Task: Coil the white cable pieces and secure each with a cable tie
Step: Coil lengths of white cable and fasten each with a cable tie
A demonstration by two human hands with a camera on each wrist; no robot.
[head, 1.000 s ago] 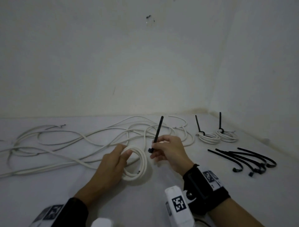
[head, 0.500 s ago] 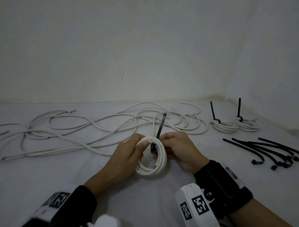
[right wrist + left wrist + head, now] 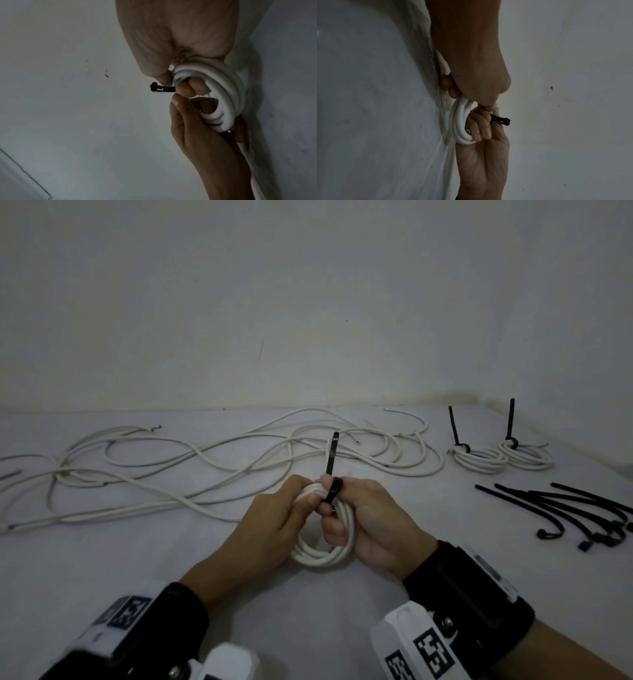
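1. Loose white cable (image 3: pixel 191 474) sprawls in long tangled loops across the left and middle of the white worktop (image 3: pixel 102 559), behind both hands.
2. Left hand (image 3: pixel 274 522) closes its grip around the left side of a small white cable coil (image 3: pixel 322 556), thumb pressed on the top of the bundle; the coil stands on edge on the worktop between the two hands.
3. Right hand (image 3: pixel 376 518) curls its fingers through the coil's opening and pinches a black cable tie (image 3: pixel 333 460) against the coil's top.
4. The tie's tail points up and slightly away, while its head end sticks out past the fingers in the wrist views.
5. Two tied coils (image 3: pixel 500 457) lie side by side at the far right, each with a black tie tail upright.
6. Spare black cable ties (image 3: pixel 582 511) lie in a loose heap near the right edge.
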